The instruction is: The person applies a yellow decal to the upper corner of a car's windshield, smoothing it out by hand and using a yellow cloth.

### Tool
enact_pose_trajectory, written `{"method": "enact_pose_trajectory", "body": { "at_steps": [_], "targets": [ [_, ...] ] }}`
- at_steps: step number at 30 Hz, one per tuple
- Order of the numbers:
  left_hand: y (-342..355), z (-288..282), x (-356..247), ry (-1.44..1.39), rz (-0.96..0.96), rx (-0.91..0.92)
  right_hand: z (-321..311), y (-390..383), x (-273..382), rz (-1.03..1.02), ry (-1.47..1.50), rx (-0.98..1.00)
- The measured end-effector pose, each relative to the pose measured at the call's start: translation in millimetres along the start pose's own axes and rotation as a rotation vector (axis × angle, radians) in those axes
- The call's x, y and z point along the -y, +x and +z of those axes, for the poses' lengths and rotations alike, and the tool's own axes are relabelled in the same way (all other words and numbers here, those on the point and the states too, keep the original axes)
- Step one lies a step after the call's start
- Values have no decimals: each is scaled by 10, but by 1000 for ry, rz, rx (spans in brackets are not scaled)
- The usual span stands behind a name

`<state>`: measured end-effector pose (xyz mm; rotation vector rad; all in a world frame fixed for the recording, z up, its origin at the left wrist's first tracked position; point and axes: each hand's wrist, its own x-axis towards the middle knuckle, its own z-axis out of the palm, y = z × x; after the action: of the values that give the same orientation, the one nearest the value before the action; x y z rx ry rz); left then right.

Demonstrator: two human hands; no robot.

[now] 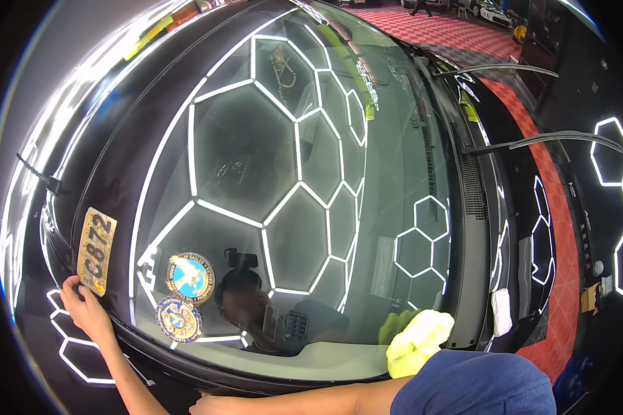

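Note:
My left hand reaches to the lower end of a yellow patterned plate or sticker with dark lettering, on the black band along the car's roof edge. Its fingers are apart, with the tips at the plate's lower corner. My right hand lies low at the picture's bottom edge, its fingers mostly hidden. The right forearm runs in from a navy sleeve. Two round emblem stickers, one blue and gold and one pale and dark blue, sit on the windshield near the left hand.
A crumpled neon-yellow cloth lies at the windshield's near lower corner. Farther right, a white cloth rests on the dark bodywork. Two raised wiper arms stick out to the right. Beyond is red tiled floor with a cardboard box.

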<state>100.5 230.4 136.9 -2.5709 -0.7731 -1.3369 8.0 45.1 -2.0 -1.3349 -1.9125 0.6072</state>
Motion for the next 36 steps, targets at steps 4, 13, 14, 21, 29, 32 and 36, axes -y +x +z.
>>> {"method": "enact_pose_trajectory", "body": {
  "at_steps": [4, 13, 14, 21, 29, 32, 36],
  "targets": [
    [-18, 3, 16, -15, 48, -49, 44, 22, -19, -6, 3, 6],
    [-34, -25, -56, -36, -12, -5, 108, 1, -27, -4, -47, -22],
    [-32, -25, -67, -34, -13, -5, 99, -10, -24, -5, -47, -30],
    [-22, 2, -69, -7, 3, -3, 8, -55, 27, 34, -34, 12],
    [-52, -54, -53, 9, -5, -6, 65, -20, 17, 24, -3, 12],
    [-38, -12, -129, 12, 0, 6, 15, -90, 23, 59, -2, -1],
    [-34, -15, -67, -1, 2, 3, 83, -26, -6, 50, 0, -9]
  ]
}}
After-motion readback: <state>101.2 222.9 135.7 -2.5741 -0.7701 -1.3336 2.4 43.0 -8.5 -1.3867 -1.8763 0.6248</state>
